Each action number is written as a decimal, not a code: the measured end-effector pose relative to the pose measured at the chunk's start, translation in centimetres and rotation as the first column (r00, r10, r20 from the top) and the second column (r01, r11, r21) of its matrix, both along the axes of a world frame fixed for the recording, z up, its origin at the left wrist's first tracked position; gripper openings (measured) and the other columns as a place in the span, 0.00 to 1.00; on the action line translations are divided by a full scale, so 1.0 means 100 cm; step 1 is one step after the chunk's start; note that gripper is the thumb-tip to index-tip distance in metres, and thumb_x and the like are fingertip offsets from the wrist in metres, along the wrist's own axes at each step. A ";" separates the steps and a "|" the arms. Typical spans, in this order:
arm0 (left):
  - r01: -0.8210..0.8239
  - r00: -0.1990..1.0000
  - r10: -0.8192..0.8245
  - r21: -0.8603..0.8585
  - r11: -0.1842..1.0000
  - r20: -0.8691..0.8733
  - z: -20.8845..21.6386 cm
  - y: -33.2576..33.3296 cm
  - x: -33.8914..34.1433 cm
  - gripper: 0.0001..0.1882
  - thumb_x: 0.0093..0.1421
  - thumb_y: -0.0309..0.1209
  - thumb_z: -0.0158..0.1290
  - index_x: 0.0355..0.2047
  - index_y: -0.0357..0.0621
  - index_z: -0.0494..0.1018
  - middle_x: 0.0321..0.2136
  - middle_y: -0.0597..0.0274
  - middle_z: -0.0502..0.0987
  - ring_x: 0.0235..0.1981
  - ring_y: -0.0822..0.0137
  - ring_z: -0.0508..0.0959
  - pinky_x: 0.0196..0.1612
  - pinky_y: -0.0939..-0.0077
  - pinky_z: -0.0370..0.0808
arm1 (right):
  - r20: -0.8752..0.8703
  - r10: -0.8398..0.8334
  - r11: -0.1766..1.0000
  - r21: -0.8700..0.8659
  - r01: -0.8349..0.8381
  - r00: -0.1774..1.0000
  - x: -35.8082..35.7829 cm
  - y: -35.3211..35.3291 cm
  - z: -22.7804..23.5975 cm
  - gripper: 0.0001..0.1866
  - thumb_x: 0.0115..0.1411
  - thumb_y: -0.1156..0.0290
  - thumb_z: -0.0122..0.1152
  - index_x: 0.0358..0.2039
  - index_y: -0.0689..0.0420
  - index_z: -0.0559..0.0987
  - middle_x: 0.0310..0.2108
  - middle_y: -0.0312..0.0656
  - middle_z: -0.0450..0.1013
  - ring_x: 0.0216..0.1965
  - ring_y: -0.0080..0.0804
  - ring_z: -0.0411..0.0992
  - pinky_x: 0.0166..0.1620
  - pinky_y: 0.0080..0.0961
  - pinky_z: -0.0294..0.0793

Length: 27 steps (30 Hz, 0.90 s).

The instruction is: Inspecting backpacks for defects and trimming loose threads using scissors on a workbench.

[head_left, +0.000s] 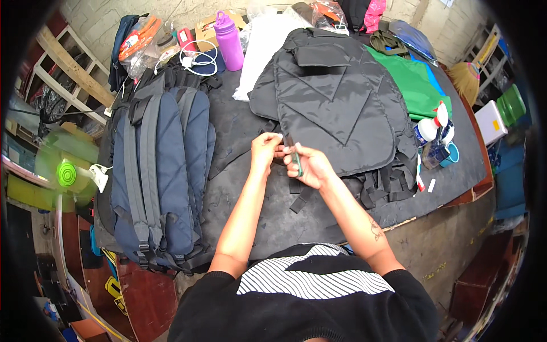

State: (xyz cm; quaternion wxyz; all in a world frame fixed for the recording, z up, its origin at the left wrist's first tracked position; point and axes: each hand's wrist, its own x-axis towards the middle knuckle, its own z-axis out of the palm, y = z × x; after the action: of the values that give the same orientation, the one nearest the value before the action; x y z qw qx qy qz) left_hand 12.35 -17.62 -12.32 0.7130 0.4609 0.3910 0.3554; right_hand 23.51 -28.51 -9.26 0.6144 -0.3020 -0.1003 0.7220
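Observation:
My right hand (313, 167) is closed round a small tool with a green handle (297, 163); its tip is too small to identify. Close beside it, my left hand (266, 153) has its fingers pinched together, and what they hold is too small to make out. Both hands are at the near left edge of a black padded backpack panel (319, 108) with V-shaped stitching. Black straps and buckles (379, 185) hang from the panel's near side. To the left lies a stack of dark blue backpacks (174, 165) with grey shoulder straps.
Along the back of the dark table (250, 214) stand a purple bottle (229, 45), a white cable (199, 57) and bagged items. Green fabric (410, 80), spray bottles (441, 117) and a blue cup (450, 154) sit at right. A green fan (66, 172) spins at far left.

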 end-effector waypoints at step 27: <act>0.233 0.961 -0.231 0.005 0.973 0.152 -0.015 0.001 0.007 0.07 0.61 0.29 0.50 0.29 0.40 0.71 0.23 0.63 0.75 0.23 0.72 0.76 0.31 0.80 0.76 | 0.140 -0.193 0.956 -0.194 0.218 0.971 0.004 0.011 -0.029 0.11 0.63 0.63 0.51 0.32 0.57 0.73 0.22 0.33 0.66 0.14 0.17 0.56 0.16 0.16 0.55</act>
State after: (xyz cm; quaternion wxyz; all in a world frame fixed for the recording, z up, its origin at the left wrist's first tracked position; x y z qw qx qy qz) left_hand 13.00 -17.51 -13.81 0.7803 0.4705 0.2813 0.3009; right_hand 23.87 -27.37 -12.18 0.6442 -0.4159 -0.0286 0.6413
